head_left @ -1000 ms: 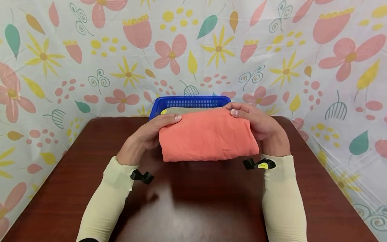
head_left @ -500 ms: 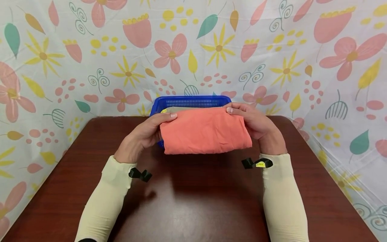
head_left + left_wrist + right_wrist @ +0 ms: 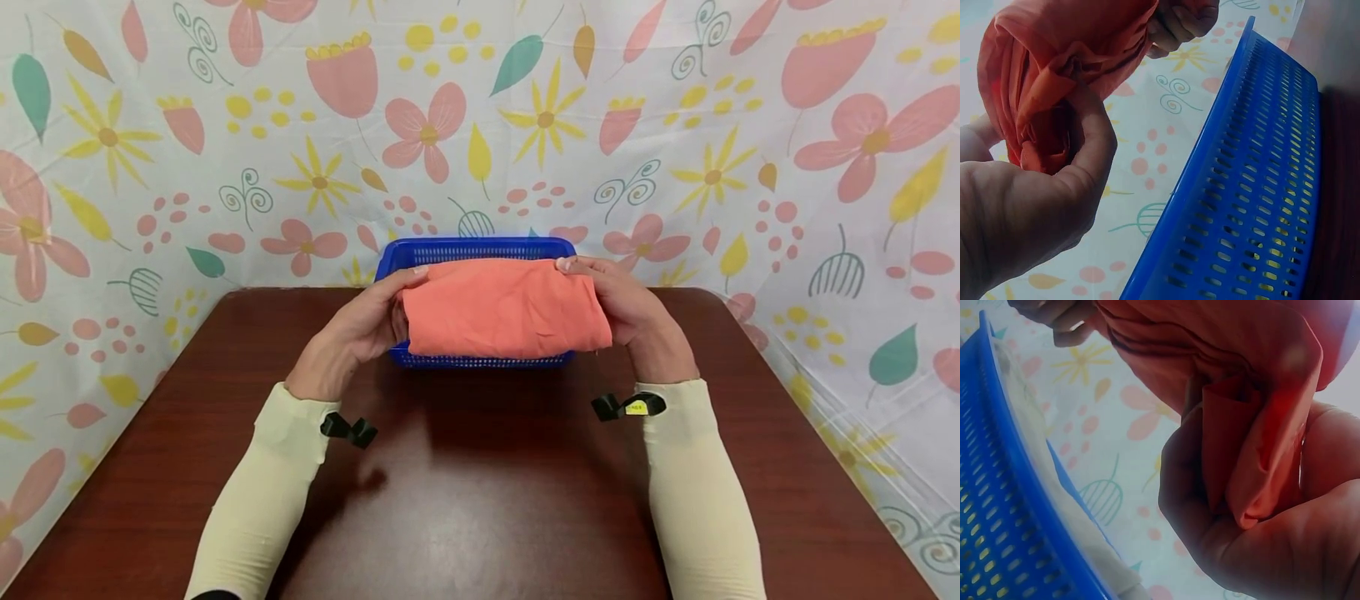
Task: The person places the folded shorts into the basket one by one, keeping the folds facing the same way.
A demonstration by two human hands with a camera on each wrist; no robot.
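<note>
A folded coral-orange cloth (image 3: 506,308) is held by both hands in front of and over the blue basket (image 3: 480,362). My left hand (image 3: 363,325) grips its left end, thumb on top and fingers beneath. At the other end my right hand (image 3: 633,304) grips it the same way. Both wrist views show the cloth's layered folds (image 3: 1041,119) between thumb and curled fingers, raised higher than the basket's rim (image 3: 1022,459). A pale cloth (image 3: 1079,519) lies inside the basket in the right wrist view, and yellow shows through the basket's holes.
The basket stands at the far edge of a dark brown table (image 3: 480,492). Right behind it hangs a white curtain (image 3: 480,100) with a flower and leaf print. Pale sleeves with black straps (image 3: 348,429) cover both forearms.
Both hands have carried the coral cloth away from me and slightly up in the head view, toward the basket. It now covers the pale cloth there, and the basket's front wall shows below it.
</note>
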